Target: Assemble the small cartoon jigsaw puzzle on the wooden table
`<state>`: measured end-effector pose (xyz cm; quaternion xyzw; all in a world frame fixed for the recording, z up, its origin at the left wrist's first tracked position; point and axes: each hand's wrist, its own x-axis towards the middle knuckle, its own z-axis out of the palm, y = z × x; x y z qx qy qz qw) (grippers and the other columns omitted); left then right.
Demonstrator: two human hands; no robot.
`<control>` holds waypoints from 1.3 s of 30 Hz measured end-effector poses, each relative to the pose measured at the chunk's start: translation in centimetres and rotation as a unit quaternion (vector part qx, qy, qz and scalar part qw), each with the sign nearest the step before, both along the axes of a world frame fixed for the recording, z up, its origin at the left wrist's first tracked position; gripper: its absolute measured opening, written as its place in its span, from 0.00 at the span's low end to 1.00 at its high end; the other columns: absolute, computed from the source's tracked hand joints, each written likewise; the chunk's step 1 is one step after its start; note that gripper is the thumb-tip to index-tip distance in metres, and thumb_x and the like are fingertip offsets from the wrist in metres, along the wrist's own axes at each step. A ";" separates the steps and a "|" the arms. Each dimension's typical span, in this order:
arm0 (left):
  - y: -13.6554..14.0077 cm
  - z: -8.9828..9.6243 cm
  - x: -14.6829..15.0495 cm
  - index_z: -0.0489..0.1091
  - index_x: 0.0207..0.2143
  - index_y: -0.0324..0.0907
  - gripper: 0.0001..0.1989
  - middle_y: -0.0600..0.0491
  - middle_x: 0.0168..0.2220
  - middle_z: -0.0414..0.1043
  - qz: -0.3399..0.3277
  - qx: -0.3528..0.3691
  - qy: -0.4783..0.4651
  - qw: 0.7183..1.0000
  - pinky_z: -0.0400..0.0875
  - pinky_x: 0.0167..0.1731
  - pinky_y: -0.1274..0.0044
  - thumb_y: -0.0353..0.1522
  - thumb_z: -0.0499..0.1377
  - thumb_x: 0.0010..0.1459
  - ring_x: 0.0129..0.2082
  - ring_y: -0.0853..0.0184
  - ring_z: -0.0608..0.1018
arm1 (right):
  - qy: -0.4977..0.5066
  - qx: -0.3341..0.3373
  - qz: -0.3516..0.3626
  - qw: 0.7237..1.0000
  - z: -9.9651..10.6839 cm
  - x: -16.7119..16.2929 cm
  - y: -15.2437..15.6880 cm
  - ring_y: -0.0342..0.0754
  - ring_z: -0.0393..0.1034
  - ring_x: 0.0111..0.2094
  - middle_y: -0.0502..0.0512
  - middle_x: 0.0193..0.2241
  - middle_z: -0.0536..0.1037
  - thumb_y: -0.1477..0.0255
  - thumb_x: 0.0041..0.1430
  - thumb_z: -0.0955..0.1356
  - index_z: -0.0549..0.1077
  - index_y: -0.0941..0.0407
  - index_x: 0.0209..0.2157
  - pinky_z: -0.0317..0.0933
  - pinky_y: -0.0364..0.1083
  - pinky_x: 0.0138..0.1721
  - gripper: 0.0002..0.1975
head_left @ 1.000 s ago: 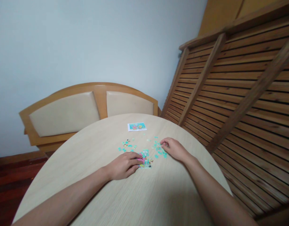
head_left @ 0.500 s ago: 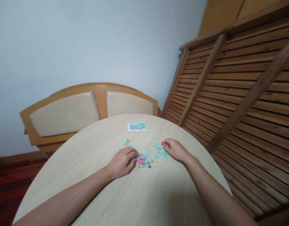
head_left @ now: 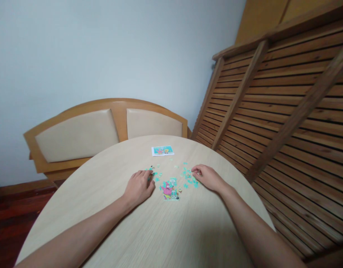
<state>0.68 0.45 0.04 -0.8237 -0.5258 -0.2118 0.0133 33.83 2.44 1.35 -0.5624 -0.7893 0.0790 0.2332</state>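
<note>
A partly joined jigsaw puzzle [head_left: 168, 191] lies flat on the table, showing a pink starfish figure and a pale teal figure. To its left is my left hand [head_left: 139, 186], palm down, thumb apart from the fingers. Its fingertips reach over the left group of loose jigsaw pieces [head_left: 156, 179] and cover some of them. At the right group of loose pieces [head_left: 191, 181], my right hand [head_left: 206, 176] rests with fingers curled towards the thumb. Whatever lies between those fingertips is too small to make out.
A picture card [head_left: 162, 150] with the cartoon figures lies towards the far side of the round wooden table [head_left: 126, 238]. Beyond the table edge stands a padded wooden bench back [head_left: 119, 123] by the wall. A slatted wooden panel [head_left: 272, 111] leans at the right.
My left hand has moved left, off the edge of the joined puzzle, to the left group of pieces. A teal bit now shows at the puzzle's left side. My right hand stays put.
</note>
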 end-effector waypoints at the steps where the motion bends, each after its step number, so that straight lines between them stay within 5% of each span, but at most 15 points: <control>1: -0.1 0.0 0.0 0.69 0.49 0.40 0.14 0.44 0.48 0.76 -0.007 0.001 -0.001 1.000 0.69 0.51 0.64 0.32 0.56 0.61 0.49 0.55 0.76 | 0.000 0.000 0.000 1.000 0.0 0.0 0.0 0.50 0.74 0.39 0.57 0.38 0.80 0.69 0.61 0.66 0.77 0.56 0.40 0.63 0.46 0.41 0.10; 11: -1.1 0.1 0.0 0.70 0.46 0.41 0.14 0.46 0.44 0.78 -0.066 0.011 -0.008 0.998 0.72 0.48 0.64 0.24 0.56 0.57 0.46 0.56 0.77 | 0.000 0.000 0.002 1.000 -0.3 0.1 0.1 0.50 0.74 0.39 0.57 0.38 0.81 0.69 0.61 0.65 0.78 0.56 0.40 0.63 0.46 0.42 0.11; 39: 0.4 -0.1 -1.5 0.71 0.38 0.41 0.04 0.47 0.41 0.73 -0.135 -0.078 -0.049 0.987 0.67 0.49 0.65 0.30 0.56 0.62 0.45 0.57 0.71 | -0.004 0.001 0.003 1.000 0.0 -0.2 0.0 0.49 0.74 0.38 0.57 0.38 0.81 0.69 0.61 0.66 0.78 0.56 0.40 0.63 0.45 0.40 0.10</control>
